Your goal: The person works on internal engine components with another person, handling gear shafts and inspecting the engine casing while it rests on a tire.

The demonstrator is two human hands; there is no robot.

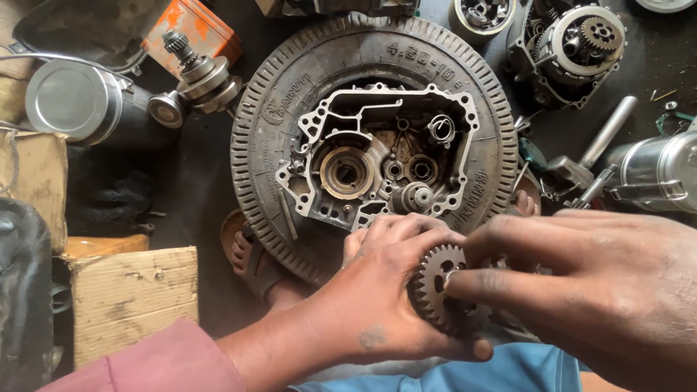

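Cradling a toothed steel gear point(439, 287) from below and from its left side, the left hand point(385, 290) has its fingers curled round the gear with the thumb along the lower edge. The right hand point(602, 290) comes in from the right, fingers pressed together, its fingertips pinching at the gear's hub (more gears seem to sit behind on the same shaft, but the fingers hide them). Both hands touch the gear, its flat face turned up toward the camera, so its axis points roughly at the viewer.

Just beyond the hands, farther from the person, an open engine crankcase half point(377, 156) lies inside a worn tyre point(290, 94) on the floor, its bearing bores facing up. Nothing stands between hands and case. A crankshaft point(196, 72) lies to the upper left, a cardboard box point(131, 297) at lower left, another engine assembly point(573, 47) at upper right.
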